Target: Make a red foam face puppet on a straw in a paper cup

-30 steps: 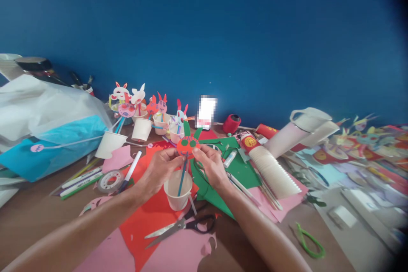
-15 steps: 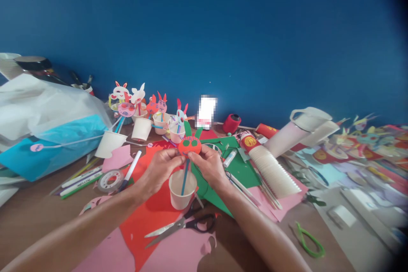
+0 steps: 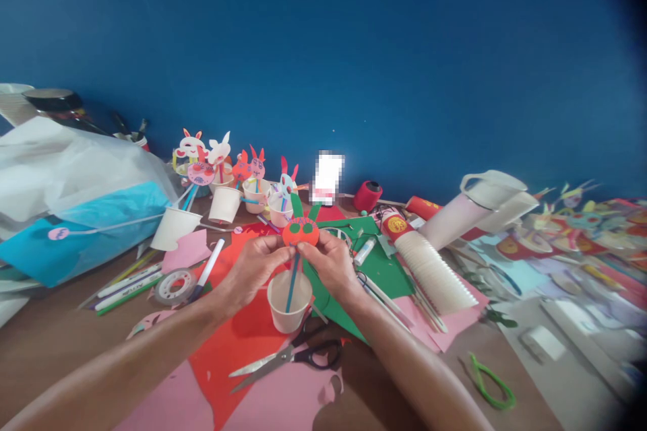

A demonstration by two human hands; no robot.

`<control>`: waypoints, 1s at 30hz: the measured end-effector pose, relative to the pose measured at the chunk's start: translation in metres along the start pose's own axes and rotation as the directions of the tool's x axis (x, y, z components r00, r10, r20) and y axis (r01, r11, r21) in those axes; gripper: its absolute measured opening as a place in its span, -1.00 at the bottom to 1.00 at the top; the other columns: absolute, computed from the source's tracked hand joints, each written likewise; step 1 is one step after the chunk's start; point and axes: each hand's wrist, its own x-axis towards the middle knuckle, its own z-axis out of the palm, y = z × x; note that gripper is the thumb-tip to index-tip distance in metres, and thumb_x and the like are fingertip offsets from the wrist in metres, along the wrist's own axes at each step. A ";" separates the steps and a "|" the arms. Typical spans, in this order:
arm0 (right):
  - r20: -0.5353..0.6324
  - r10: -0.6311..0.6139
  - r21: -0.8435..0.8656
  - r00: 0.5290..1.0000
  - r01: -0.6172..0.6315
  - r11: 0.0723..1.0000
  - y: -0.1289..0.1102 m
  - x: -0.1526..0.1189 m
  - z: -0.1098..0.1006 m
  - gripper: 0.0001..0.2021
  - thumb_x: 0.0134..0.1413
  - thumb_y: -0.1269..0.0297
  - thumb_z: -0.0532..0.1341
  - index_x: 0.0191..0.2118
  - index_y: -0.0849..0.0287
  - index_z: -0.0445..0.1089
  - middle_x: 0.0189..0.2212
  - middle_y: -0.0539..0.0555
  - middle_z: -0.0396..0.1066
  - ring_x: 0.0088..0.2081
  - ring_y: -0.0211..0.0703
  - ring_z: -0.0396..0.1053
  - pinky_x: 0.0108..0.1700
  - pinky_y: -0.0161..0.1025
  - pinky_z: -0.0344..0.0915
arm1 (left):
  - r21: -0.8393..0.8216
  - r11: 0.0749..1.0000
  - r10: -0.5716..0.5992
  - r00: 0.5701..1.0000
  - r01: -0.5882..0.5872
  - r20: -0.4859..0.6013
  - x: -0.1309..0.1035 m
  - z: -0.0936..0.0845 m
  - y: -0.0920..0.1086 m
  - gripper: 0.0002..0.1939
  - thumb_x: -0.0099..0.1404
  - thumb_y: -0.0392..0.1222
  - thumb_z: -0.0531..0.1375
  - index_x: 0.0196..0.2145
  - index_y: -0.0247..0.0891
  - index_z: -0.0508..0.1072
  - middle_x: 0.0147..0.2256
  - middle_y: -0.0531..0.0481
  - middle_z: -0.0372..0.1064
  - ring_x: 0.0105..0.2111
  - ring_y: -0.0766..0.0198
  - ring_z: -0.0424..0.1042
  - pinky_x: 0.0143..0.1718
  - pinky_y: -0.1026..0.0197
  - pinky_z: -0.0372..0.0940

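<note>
Between my two hands is a red paper bunny face (image 3: 301, 234) with green ears, green eyes and drawn marks. My left hand (image 3: 261, 262) pinches its left edge, and my right hand (image 3: 331, 262) pinches its right and lower edge. A blue stick (image 3: 292, 286) runs down from the face into a white paper cup (image 3: 290, 306); whether the stick touches the cup's bottom I cannot tell. Scissors (image 3: 288, 353) with black handles lie spread in front of the cup. Red paper (image 3: 227, 337) and green paper (image 3: 358, 323) lie under and beside it.
Several cups with paper animal faces, such as a pink face (image 3: 201, 174), stand behind on the left. A tape roll (image 3: 174, 286), markers (image 3: 131, 281) and a blue bag (image 3: 101, 236) lie left. Stacked cups (image 3: 435, 269), a jug (image 3: 462, 205) and a green pipe cleaner (image 3: 493, 387) lie right.
</note>
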 end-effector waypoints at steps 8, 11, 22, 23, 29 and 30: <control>0.040 0.050 0.104 0.998 -0.054 0.993 -0.003 -0.001 0.002 -0.82 -0.09 0.24 0.22 -0.32 0.20 0.44 -0.42 0.02 0.43 -0.41 -0.23 0.32 -0.31 -0.29 0.27 | 0.050 0.998 0.030 0.997 -0.026 -0.070 0.002 0.000 -0.006 -0.88 0.04 -0.22 0.20 -0.54 -0.34 0.44 -0.56 0.08 0.37 -0.51 0.38 0.32 -0.45 0.33 0.19; 0.051 0.056 0.118 0.997 -0.062 0.991 -0.002 -0.001 0.002 -0.81 -0.08 0.22 0.22 -0.34 0.20 0.44 -0.43 0.02 0.43 -0.40 -0.22 0.33 -0.31 -0.28 0.27 | 0.040 0.998 0.053 0.994 -0.049 -0.094 0.003 -0.001 -0.006 -0.88 0.03 -0.21 0.21 -0.54 -0.34 0.44 -0.56 0.06 0.37 -0.50 0.35 0.33 -0.44 0.31 0.21; 0.012 0.003 0.032 1.000 -0.004 0.999 0.007 0.000 0.002 -0.81 -0.09 0.29 0.22 -0.29 0.22 0.44 -0.48 0.02 0.40 -0.41 -0.23 0.31 -0.34 -0.30 0.26 | 0.040 0.998 0.059 0.995 -0.056 -0.081 0.005 -0.002 -0.010 -0.87 0.04 -0.20 0.21 -0.53 -0.34 0.43 -0.56 0.07 0.38 -0.51 0.36 0.33 -0.46 0.34 0.20; 0.008 0.000 0.029 1.000 0.000 1.000 0.007 0.000 0.003 -0.81 -0.09 0.29 0.21 -0.29 0.22 0.44 -0.48 0.02 0.40 -0.40 -0.23 0.31 -0.33 -0.30 0.26 | 0.037 0.998 0.053 0.996 -0.050 -0.075 0.005 -0.002 -0.011 -0.87 0.03 -0.19 0.21 -0.53 -0.33 0.43 -0.56 0.07 0.38 -0.50 0.35 0.34 -0.46 0.34 0.21; -0.006 0.026 0.080 1.000 -0.025 0.996 0.004 0.000 0.003 -0.83 -0.13 0.32 0.22 -0.32 0.22 0.43 -0.47 0.01 0.42 -0.41 -0.24 0.32 -0.32 -0.30 0.26 | -0.013 1.000 0.017 0.998 -0.018 -0.065 0.005 -0.003 -0.008 -0.87 0.03 -0.19 0.23 -0.52 -0.34 0.45 -0.54 0.05 0.42 -0.48 0.35 0.37 -0.41 0.32 0.24; -0.004 0.032 0.090 0.999 -0.032 0.995 0.003 0.000 0.003 -0.83 -0.13 0.32 0.22 -0.33 0.22 0.43 -0.47 0.01 0.42 -0.42 -0.24 0.33 -0.32 -0.30 0.26 | -0.022 1.000 0.010 0.998 -0.011 -0.058 0.005 -0.002 -0.006 -0.87 0.02 -0.20 0.24 -0.51 -0.34 0.45 -0.53 0.05 0.43 -0.47 0.35 0.37 -0.39 0.32 0.24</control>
